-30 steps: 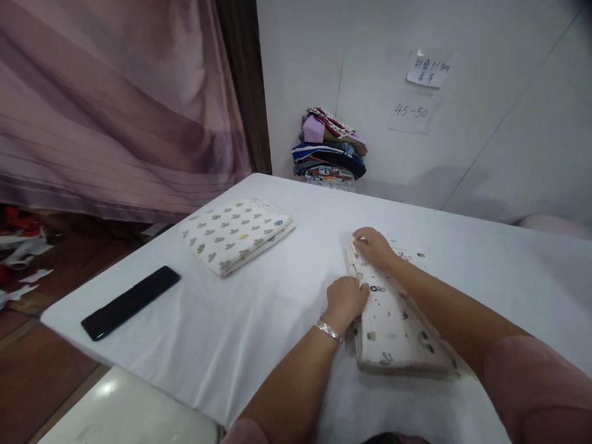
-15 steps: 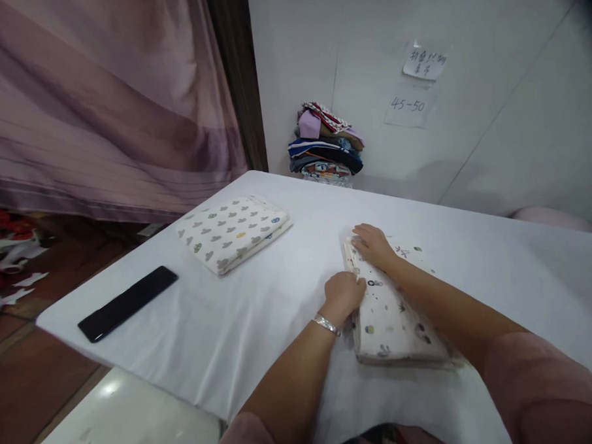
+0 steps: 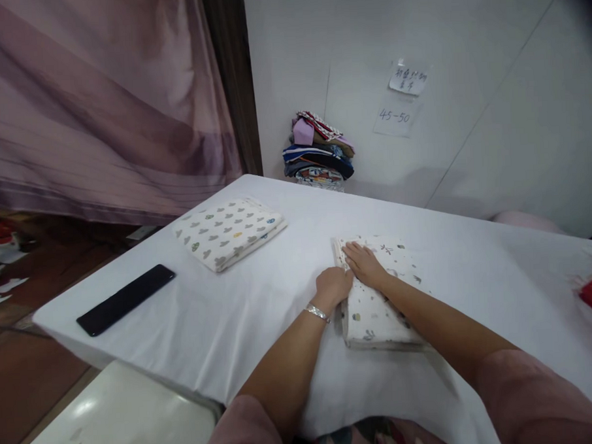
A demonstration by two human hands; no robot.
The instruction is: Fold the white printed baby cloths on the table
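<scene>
The person's right hand [image 3: 365, 265] lies on the folded cloth [image 3: 371, 318], grip flat and unclenched; the left hand [image 3: 333, 284] curls at the cloth's edge, whether clamped one cannot tell.

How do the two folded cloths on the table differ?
The right cloth has sparse, varied motifs; the left cloth has rows of mostly grey ones.
The left hand and right hand are on the right cloth; neither touches the left cloth.
Both are white-based and lie on the table.
</scene>
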